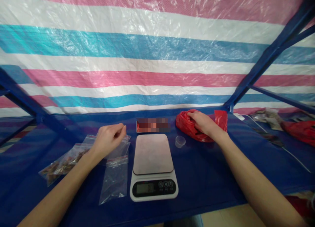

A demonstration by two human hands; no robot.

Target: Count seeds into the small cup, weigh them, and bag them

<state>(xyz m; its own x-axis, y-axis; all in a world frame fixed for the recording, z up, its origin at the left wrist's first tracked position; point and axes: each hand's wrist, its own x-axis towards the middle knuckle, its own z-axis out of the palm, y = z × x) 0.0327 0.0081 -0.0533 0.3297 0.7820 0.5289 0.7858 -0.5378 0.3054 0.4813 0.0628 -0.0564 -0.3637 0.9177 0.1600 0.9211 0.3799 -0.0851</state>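
Left hand (112,136): loosely curled over clear bags (114,179), hold unclear
Right hand (201,122): at red bag (182,122), fingertips hidden, grip unclear
Cup (180,142): clear, near white scale (153,154), red bag

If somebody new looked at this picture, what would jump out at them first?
Probably the pink, white and blue striped sheet filling the upper part of the view. Next might come the bright red plastic bag right of centre, with the right hand at it. After that, likely the white scale near the middle of the blue surface, between the two forearms.
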